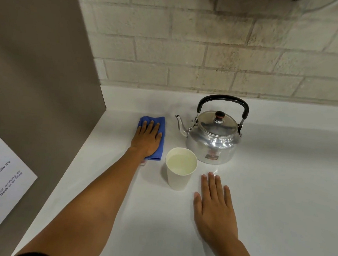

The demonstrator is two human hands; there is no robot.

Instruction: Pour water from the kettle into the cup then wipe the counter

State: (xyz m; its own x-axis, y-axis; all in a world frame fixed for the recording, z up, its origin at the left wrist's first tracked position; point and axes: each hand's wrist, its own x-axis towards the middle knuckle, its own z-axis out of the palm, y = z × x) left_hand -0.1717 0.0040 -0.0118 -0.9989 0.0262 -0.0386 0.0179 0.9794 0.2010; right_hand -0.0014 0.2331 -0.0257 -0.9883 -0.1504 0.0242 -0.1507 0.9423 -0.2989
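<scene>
Blue cloth [151,137], folded into a rectangle, lies flat on the white counter [270,199] under the left hand [146,139]. The palm presses down on it with fingers [150,126] straight and slightly apart, and cloth shows beyond the fingertips at 12 o'clock and along the hand's 3 o'clock edge. From the cloth, the white paper cup [180,169] stands near at 4 o'clock, holding water, and the shiny metal kettle [212,138] sits at 3 o'clock, its spout pointing toward the cloth, its black handle upright. The right hand [214,206] rests palm down on the bare counter at the cup's 4 o'clock, fingers extended and loosely spread, holding nothing.
</scene>
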